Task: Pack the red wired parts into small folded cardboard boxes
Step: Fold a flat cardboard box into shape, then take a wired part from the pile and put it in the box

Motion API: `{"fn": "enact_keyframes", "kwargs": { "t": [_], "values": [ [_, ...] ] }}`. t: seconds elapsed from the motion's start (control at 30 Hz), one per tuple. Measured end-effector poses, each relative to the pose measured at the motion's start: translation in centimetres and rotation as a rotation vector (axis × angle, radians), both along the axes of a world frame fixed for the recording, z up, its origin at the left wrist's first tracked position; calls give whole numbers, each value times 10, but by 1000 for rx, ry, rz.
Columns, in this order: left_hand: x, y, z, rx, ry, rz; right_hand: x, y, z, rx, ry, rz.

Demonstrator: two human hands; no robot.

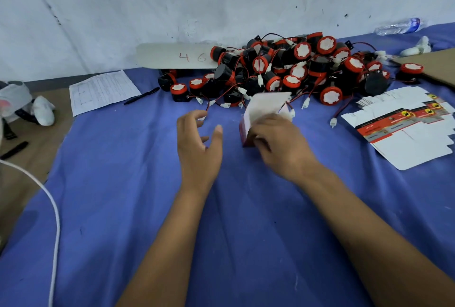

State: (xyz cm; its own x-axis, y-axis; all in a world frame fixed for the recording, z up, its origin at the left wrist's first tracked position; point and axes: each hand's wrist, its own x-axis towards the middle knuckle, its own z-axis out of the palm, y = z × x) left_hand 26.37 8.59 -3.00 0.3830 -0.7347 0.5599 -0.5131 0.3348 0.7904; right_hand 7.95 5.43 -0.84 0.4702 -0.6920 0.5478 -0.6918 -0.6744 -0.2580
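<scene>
Matt blue cloth underlies glossy plastic parts and paper box blanks.

"46" in red on white card, other print illegible

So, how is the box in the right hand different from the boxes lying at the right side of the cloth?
The box held by the right hand is opened up into a three-dimensional shape and lifted; the flat box blanks lie unfolded on the blue cloth, fanned in an overlapping stack. The held box is one piece and motion-blurred; the blanks are several and sharp. Both are white card with red print.
</scene>
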Motion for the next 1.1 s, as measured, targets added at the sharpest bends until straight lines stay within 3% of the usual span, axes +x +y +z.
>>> {"fn": "enact_keyframes", "kwargs": {
  "t": [0.07,0.1,0.2,0.3,0.37,0.43,0.53,0.6,0.67,0.77,0.83,0.97,1.1],
  "values": [
    [-5,-1,0,96,150,-105,13,0,-6,24,251,-69],
    [-6,-2,-2,159,163,-157,18,1,-7,20,281,-85],
    [-8,-3,-7,244,121,-257,22,3,-6,53,204,7],
    [-10,-5,-5,215,132,-226,26,7,-4,103,178,136],
    [-11,-5,-4,183,76,-152,27,14,0,143,10,225],
    [-10,-6,-6,135,5,-95,25,20,6,57,-272,261],
    [-8,-7,-7,146,-73,-32,17,17,11,-115,-644,98],
    [-9,-8,-7,178,-56,-23,6,3,11,-52,-797,-124],
    [-11,-11,-7,226,-16,-51,-14,-27,7,60,-707,-381],
    [-14,-15,-9,309,-13,-94,-49,-76,2,220,-204,-693],
    [-16,-16,-11,323,-12,-96,-72,-100,2,308,-20,-806],
    [-16,-17,-12,318,-35,-89,-96,-123,-2,447,33,-735],
    [-16,-16,-12,306,-18,-95,-90,-122,7,340,-30,-726]
  ]
}}
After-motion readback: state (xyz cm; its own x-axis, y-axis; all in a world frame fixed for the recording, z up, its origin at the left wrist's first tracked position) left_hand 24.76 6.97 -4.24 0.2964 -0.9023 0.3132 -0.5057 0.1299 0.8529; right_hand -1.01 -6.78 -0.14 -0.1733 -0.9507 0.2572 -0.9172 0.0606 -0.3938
